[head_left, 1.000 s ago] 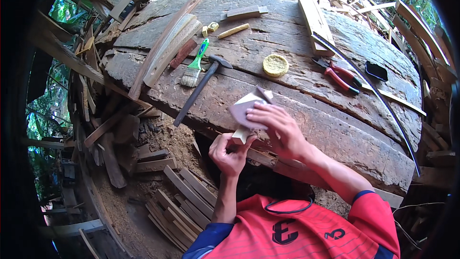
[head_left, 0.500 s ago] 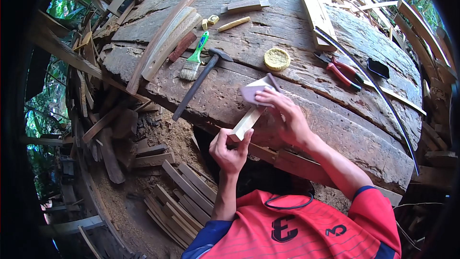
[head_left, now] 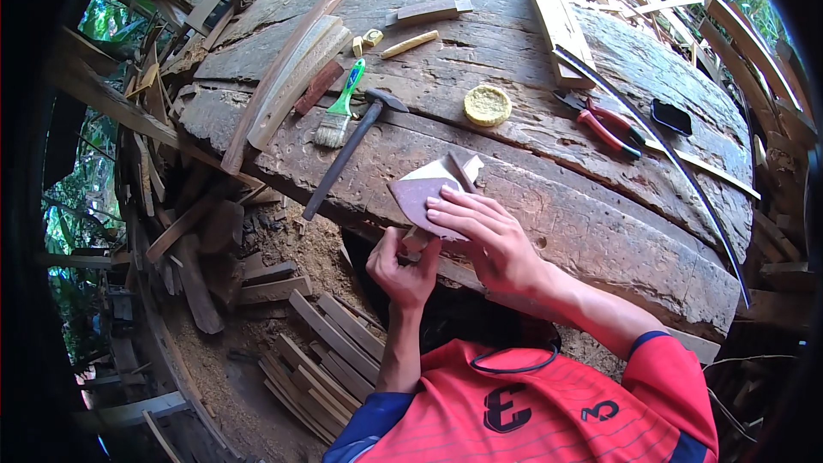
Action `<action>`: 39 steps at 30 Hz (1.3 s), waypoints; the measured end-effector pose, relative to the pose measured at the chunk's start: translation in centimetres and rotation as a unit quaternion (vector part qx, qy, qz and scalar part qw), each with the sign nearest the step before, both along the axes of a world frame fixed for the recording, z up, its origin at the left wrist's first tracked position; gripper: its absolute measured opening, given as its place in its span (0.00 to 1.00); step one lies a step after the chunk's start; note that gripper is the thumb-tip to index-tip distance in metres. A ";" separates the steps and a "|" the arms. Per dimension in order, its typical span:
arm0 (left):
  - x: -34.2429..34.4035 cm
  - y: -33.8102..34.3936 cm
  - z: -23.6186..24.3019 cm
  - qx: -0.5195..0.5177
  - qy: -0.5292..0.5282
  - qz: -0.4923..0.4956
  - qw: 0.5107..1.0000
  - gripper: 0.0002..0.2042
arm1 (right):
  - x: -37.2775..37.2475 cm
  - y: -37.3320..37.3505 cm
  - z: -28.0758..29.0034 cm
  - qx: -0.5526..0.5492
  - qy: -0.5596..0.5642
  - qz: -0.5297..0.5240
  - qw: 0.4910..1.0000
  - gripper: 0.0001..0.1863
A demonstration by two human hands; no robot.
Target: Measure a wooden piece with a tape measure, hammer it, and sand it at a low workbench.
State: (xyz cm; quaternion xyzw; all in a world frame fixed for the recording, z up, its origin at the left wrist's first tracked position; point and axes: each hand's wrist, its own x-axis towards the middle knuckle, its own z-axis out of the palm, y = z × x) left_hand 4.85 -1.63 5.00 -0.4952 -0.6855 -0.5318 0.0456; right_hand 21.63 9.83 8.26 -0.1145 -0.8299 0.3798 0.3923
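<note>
Near the front edge of the workbench (head_left: 591,244), my left hand (head_left: 400,273) pinches the near end of a small pale wood block (head_left: 417,241) between thumb and fingers. My right hand (head_left: 495,238) presses a sheet of purplish-brown sandpaper (head_left: 418,195) onto the block's upper side, fingers laid together over it. The sheet is creased, and its paler back shows at a folded corner. Most of the block is hidden under sandpaper and fingers. Beyond my hands lies a round yellowish disc (head_left: 487,106). To the left are a hammer (head_left: 356,153) and a green-handled paintbrush (head_left: 341,107).
Red-handled pliers (head_left: 607,127), a small black tray-like object (head_left: 671,117) and a long thin black strip (head_left: 660,176) lie on the right. Wood pieces (head_left: 561,34) rest farther back. Long slats (head_left: 296,77) lie left. Stacked offcuts (head_left: 321,360) and sawdust cover the ground below.
My right hand and the sandpaper have slid toward me along the block, closer to my left hand. More of the block's near part is covered. My left hand keeps its pinch.
</note>
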 end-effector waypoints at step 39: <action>-4.6 -0.4 3.6 -0.100 0.092 -0.099 0.986 0.17 | -0.2 1.0 -1.2 -0.022 0.009 -0.016 1.000 0.28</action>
